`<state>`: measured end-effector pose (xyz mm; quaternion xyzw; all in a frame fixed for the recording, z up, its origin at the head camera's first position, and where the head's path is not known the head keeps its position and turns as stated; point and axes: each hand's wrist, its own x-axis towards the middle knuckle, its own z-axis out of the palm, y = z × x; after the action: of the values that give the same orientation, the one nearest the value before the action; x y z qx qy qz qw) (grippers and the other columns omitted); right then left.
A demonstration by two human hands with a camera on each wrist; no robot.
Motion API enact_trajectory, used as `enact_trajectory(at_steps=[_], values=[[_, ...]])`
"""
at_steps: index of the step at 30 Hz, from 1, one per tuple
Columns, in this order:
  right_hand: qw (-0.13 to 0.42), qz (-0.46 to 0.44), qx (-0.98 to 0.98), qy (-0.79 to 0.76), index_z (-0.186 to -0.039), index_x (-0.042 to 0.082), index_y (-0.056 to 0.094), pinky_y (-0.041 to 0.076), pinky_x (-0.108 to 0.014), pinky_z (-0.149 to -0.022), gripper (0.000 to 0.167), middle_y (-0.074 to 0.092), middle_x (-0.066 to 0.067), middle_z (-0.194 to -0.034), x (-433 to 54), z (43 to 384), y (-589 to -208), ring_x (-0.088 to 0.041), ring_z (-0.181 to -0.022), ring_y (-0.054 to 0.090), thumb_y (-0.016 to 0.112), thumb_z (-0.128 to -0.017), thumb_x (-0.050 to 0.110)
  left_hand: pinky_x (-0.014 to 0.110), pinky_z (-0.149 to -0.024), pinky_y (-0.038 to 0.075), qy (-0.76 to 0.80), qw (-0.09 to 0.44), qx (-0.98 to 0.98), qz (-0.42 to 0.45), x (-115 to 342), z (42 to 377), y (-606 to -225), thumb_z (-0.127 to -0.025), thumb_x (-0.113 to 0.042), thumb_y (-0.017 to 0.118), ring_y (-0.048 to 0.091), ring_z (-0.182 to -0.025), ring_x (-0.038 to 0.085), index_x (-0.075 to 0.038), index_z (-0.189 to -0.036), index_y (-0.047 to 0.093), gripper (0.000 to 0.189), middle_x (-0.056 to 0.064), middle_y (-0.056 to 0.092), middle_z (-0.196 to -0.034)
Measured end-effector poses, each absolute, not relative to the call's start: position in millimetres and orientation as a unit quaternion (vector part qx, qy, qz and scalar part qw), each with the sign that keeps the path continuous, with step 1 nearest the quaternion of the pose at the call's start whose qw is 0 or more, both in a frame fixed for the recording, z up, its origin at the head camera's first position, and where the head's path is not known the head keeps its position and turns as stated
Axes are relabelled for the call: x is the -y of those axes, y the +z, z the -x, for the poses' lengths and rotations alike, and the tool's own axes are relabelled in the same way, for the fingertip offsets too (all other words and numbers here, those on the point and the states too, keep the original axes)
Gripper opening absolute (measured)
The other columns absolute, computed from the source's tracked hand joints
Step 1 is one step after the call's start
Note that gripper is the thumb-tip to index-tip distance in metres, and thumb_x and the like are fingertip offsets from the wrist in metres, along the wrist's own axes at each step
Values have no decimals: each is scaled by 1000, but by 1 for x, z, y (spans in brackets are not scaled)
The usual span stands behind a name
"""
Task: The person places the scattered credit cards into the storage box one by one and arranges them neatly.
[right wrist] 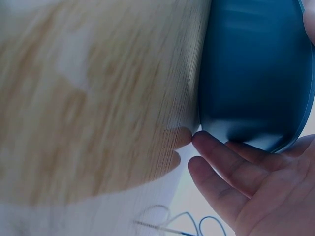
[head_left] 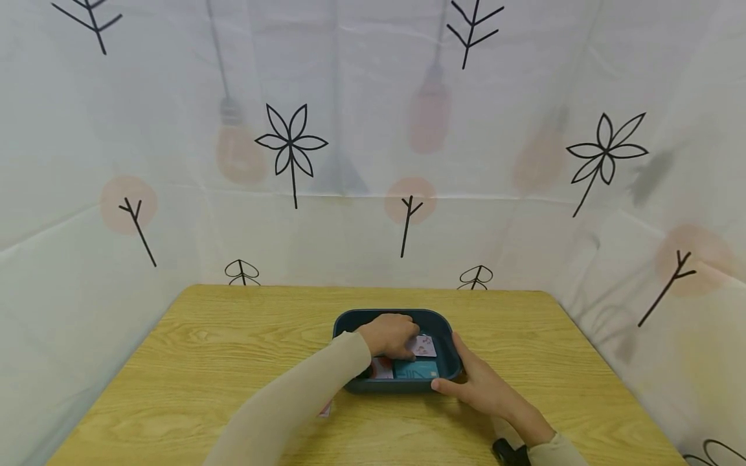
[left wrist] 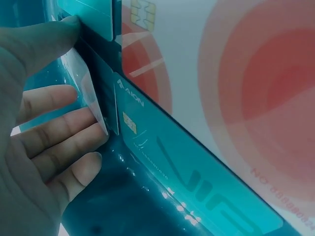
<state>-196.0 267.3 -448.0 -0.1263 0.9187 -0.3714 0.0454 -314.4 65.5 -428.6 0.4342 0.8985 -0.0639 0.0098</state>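
A dark blue plastic basin (head_left: 396, 387) sits on the table. My left hand (head_left: 392, 335) reaches inside it, palm down. In the left wrist view, the thumb and fingertips pinch a thin pale card (left wrist: 83, 81), seen nearly edge-on. A pink-and-white card (head_left: 424, 346) shows by these fingers in the head view. Close by in the basin are a teal card (head_left: 416, 369) marked VIP and a white card with red circles (left wrist: 266, 93). My right hand (head_left: 484, 385) grips the basin's right front corner, thumb at the front rim and fingers along the outer side (right wrist: 246, 83).
A wood-grain table (head_left: 233, 336) carries the basin. Another card (head_left: 325, 410) lies on the table, mostly behind the left sleeve (head_left: 291, 401). A black device (head_left: 509, 451) is at the right wrist. A white patterned curtain (head_left: 350, 226) hangs behind and at the sides.
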Motion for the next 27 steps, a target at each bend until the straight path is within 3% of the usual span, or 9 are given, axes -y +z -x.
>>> enact_trajectory(at_steps=[3,10,16,21,27], values=[[47,128,-919,-369,-153,8,-3,28,-58,-104,105,10,-21,-156,-267,196,-448,-40,-139,22,64,-86,52,27,-81,47,-68,11,-898,-434,-66,313,-427,-83,-51,68,56,-91,8,-22,-115,65,43,-7,60,-102],[50,123,-920,-368,-153,7,-2,28,-58,-104,106,10,-21,-156,-267,196,-447,-40,-139,22,64,-85,53,26,-83,47,-70,12,-897,-437,-65,313,-427,-84,-50,67,56,-96,8,-21,-119,64,45,-6,60,-107],[49,122,-922,-365,-153,8,-3,26,-58,-105,106,10,-20,-156,-267,197,-448,-40,-140,20,65,-85,54,26,-84,47,-19,44,-895,-443,-61,316,-424,-85,-45,69,57,-97,8,-19,-120,64,44,-6,61,-109],[53,119,-918,-375,-153,9,-4,31,-56,-103,106,11,-21,-156,-267,196,-448,-39,-137,28,65,-85,52,28,-86,48,40,81,-895,-437,-54,320,-414,-88,-40,67,59,-101,9,-16,-127,60,47,-3,61,-119],[51,116,-920,-372,-153,8,-3,32,-57,-102,106,12,-21,-156,-266,195,-447,-38,-136,30,65,-85,52,28,-88,47,63,80,-896,-433,-40,317,-396,-88,-39,68,58,-105,10,-14,-129,58,50,-3,60,-123]])
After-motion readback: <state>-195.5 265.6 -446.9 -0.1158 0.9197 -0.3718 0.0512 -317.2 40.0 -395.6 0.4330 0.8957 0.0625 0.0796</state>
